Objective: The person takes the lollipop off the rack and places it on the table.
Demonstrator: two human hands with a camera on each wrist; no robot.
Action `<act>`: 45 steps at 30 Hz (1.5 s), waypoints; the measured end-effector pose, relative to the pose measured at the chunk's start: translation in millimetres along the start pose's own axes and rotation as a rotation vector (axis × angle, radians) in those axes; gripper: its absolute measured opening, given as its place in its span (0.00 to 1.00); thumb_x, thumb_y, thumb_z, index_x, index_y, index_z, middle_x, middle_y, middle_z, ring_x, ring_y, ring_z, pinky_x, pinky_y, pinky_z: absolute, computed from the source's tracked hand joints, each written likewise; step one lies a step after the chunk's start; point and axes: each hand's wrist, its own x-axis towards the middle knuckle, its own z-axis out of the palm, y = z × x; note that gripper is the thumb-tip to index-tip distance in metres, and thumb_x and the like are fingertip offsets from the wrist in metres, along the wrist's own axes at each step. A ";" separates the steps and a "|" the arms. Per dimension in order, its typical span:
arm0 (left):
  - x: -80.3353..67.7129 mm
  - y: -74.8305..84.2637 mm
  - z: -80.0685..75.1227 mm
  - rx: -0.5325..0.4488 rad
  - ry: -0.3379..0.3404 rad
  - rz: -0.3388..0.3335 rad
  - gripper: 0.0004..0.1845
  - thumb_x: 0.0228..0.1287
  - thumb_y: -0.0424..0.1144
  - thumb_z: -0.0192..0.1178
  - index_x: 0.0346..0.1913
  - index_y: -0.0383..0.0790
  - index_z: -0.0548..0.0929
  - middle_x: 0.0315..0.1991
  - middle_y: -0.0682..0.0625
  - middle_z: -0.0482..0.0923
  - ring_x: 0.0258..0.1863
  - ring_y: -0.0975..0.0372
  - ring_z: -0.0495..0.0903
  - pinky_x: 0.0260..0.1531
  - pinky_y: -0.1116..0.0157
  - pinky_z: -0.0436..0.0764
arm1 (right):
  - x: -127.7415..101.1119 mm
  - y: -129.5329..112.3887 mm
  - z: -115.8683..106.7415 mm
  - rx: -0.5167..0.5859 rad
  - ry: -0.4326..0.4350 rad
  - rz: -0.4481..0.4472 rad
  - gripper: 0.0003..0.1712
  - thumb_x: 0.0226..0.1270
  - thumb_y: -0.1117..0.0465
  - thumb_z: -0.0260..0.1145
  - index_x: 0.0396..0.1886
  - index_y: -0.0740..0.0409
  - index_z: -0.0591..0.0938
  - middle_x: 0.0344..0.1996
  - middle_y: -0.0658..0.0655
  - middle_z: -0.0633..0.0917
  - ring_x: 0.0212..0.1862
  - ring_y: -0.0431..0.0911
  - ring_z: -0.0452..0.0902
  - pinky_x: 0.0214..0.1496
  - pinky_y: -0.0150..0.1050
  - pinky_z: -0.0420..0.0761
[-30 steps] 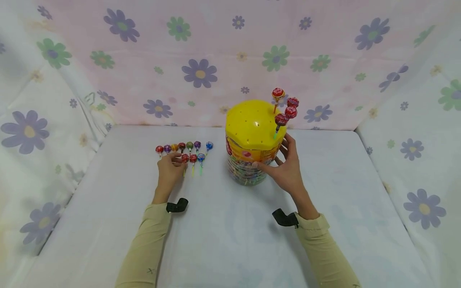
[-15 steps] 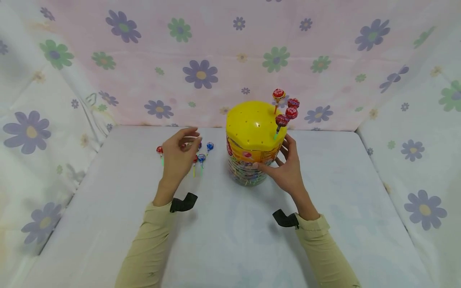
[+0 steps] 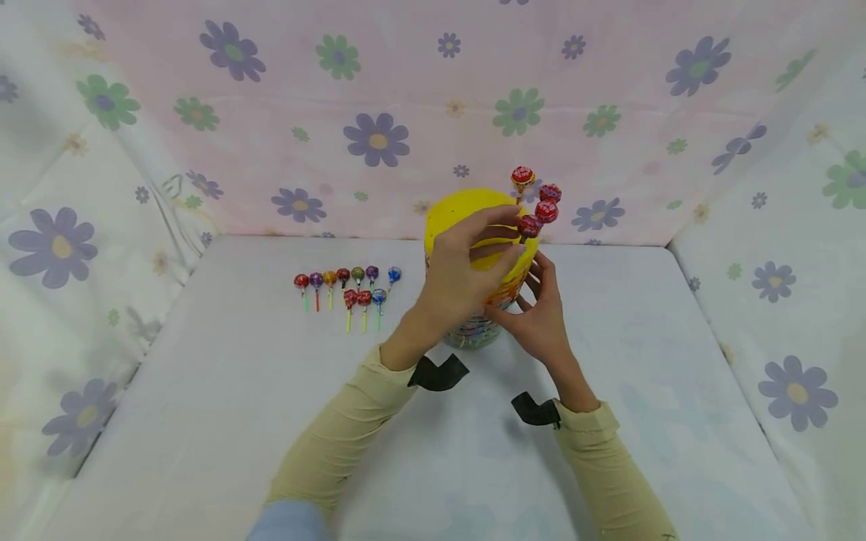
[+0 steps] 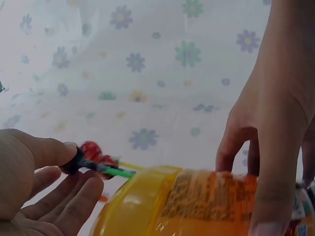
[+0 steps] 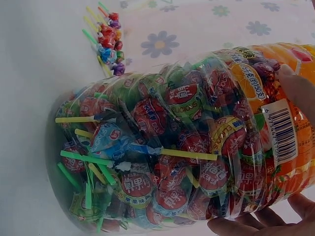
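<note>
My left hand (image 3: 460,267) reaches over the yellow lid (image 3: 460,203) of a big clear candy jar (image 5: 162,142). In the left wrist view its thumb and fingers pinch the dark-wrapped head of a lollipop (image 4: 74,162), whose green stick runs down to the lid. Several red-wrapped lollipops (image 3: 546,211) stand close by at the lid's right edge. My right hand (image 3: 544,319) grips the jar's right side, its thumb at the front and fingers round the back. The jar stands upright, packed with wrapped lollipops, and has an orange label (image 4: 206,196).
Left of the jar, two rows of loose lollipops (image 3: 363,297) lie on the white-covered table (image 3: 223,361). Flower-patterned cloth (image 3: 433,98) hangs behind and along both sides.
My left hand has moved right from the loose lollipops to the lollipop at the lid's right front. The loose rows show again. The right hand has stayed on the jar.
</note>
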 end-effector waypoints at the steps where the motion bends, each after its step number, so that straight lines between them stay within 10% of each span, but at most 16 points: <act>1: 1.9 -1.2 3.6 0.005 -0.004 0.003 0.23 0.66 0.25 0.65 0.64 0.27 0.76 0.59 0.37 0.80 0.55 0.53 0.84 0.57 0.68 0.83 | 0.1 0.5 -0.1 0.001 -0.001 -0.004 0.56 0.57 0.65 0.79 0.79 0.52 0.55 0.75 0.59 0.64 0.75 0.57 0.63 0.70 0.63 0.71; 10: 6.4 -3.5 9.4 -0.012 0.139 0.146 0.19 0.65 0.22 0.64 0.59 0.24 0.79 0.53 0.34 0.82 0.50 0.50 0.86 0.52 0.65 0.86 | -0.1 0.8 -0.6 0.000 -0.003 -0.011 0.56 0.58 0.66 0.78 0.79 0.53 0.55 0.74 0.59 0.64 0.75 0.58 0.63 0.69 0.63 0.72; 19: -16.2 -14.1 -53.2 0.039 0.367 0.179 0.19 0.62 0.20 0.66 0.57 0.23 0.79 0.50 0.33 0.83 0.44 0.54 0.87 0.42 0.63 0.89 | 0.6 4.2 0.5 0.005 -0.011 -0.019 0.56 0.58 0.65 0.79 0.79 0.50 0.54 0.74 0.59 0.64 0.74 0.57 0.63 0.70 0.66 0.70; 31: -87.9 -93.7 -151.6 0.191 0.454 -0.221 0.18 0.60 0.21 0.67 0.54 0.25 0.83 0.47 0.34 0.84 0.34 0.65 0.85 0.33 0.75 0.86 | -0.6 0.3 1.2 0.017 -0.013 -0.007 0.57 0.57 0.64 0.80 0.79 0.50 0.54 0.74 0.58 0.64 0.74 0.56 0.63 0.70 0.65 0.70; 37: -119.2 -129.5 -168.8 0.289 0.429 -0.512 0.21 0.62 0.26 0.69 0.57 0.24 0.81 0.51 0.31 0.81 0.37 0.58 0.86 0.31 0.78 0.84 | -0.8 1.0 1.1 0.013 -0.011 0.003 0.56 0.58 0.62 0.80 0.79 0.49 0.54 0.74 0.58 0.64 0.74 0.56 0.63 0.70 0.65 0.70; 45: -133.2 -162.1 -176.7 0.470 0.389 -0.643 0.20 0.63 0.30 0.69 0.56 0.26 0.82 0.49 0.32 0.83 0.45 0.42 0.87 0.32 0.84 0.79 | -0.6 1.6 2.0 0.015 -0.008 0.006 0.56 0.57 0.63 0.80 0.79 0.48 0.55 0.74 0.57 0.64 0.75 0.56 0.63 0.70 0.65 0.70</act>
